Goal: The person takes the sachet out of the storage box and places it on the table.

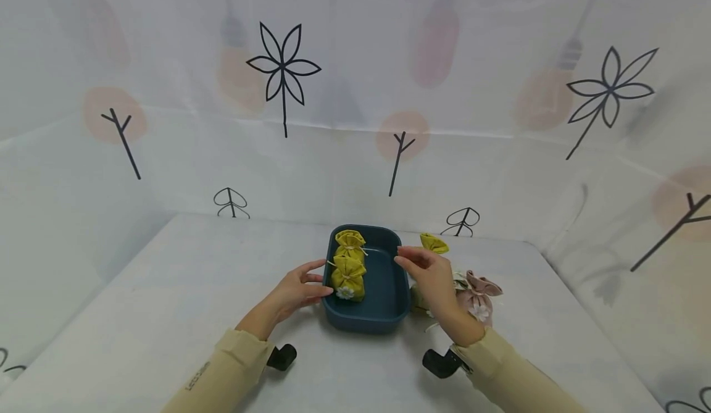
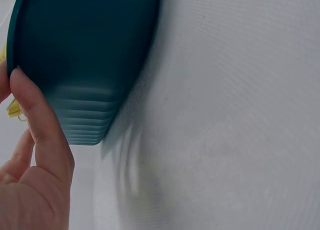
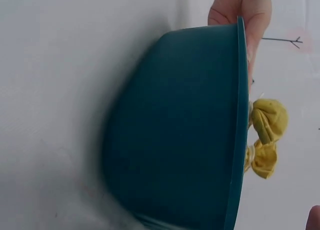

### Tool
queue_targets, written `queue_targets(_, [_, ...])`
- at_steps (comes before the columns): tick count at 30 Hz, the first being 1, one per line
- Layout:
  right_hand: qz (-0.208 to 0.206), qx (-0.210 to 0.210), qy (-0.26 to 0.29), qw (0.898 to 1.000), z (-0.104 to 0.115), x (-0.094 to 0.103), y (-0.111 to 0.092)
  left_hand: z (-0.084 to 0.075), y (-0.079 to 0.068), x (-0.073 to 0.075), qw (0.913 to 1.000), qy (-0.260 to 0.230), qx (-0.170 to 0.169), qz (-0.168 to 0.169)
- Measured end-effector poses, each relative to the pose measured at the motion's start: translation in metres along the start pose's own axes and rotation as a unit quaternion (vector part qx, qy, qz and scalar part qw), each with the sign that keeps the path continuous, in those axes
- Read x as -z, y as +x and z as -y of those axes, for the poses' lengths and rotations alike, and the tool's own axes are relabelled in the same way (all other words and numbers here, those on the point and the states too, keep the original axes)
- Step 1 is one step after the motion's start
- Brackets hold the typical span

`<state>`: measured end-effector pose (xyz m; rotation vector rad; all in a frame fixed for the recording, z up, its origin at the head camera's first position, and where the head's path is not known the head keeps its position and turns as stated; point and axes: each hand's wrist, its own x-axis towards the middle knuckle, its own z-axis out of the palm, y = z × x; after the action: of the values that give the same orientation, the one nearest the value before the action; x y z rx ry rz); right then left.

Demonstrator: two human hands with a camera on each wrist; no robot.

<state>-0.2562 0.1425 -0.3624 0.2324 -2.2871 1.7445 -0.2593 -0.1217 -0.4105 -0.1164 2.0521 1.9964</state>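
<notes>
A dark teal plastic bin (image 1: 379,324) stands upright on the table. Two yellow fabric pouches, a front one (image 1: 355,268) with a white flower and a back one (image 1: 350,243), sit along its left side, their necks tied with cord. My left hand (image 1: 297,289) holds the bin's left rim, thumb toward the front; the left wrist view shows the thumb (image 2: 37,110) against the rim. Over the right rim hovers my right hand (image 1: 436,277), its thumb and forefinger close together with nothing visible between them. One fingertip (image 3: 314,219) appears apart from the bin in the right wrist view.
Right of the bin, partly behind my right hand, lie more pouches: a pink one (image 1: 480,302) with a white flower and a yellow one (image 1: 434,244). The white table (image 1: 222,265) meets a patterned cloth backdrop (image 1: 344,172) behind.
</notes>
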Motion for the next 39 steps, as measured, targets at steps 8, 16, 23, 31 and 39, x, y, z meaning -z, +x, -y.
queue_targets(8, [0.014,-0.023,-0.003,1.000,0.001,-0.014,0.014,0.000,0.001,0.001,1.0000,0.005,-0.003,-0.002])
queue_targets(16, [0.026,-0.024,-0.014,0.999,0.005,-0.024,0.026,0.002,0.003,0.000,1.0000,0.006,-0.006,-0.002])
queue_targets(23, [0.031,-0.018,-0.017,0.999,0.008,-0.032,0.036,0.002,0.003,0.000,1.0000,-0.004,-0.005,-0.001])
queue_targets(31, [0.038,-0.017,-0.003,0.999,0.012,-0.040,0.047,0.002,0.002,0.001,1.0000,0.001,-0.007,0.001])
queue_targets(39, [0.066,-0.041,0.009,0.997,0.010,-0.048,0.063,0.001,0.001,0.001,1.0000,0.003,-0.006,-0.001])
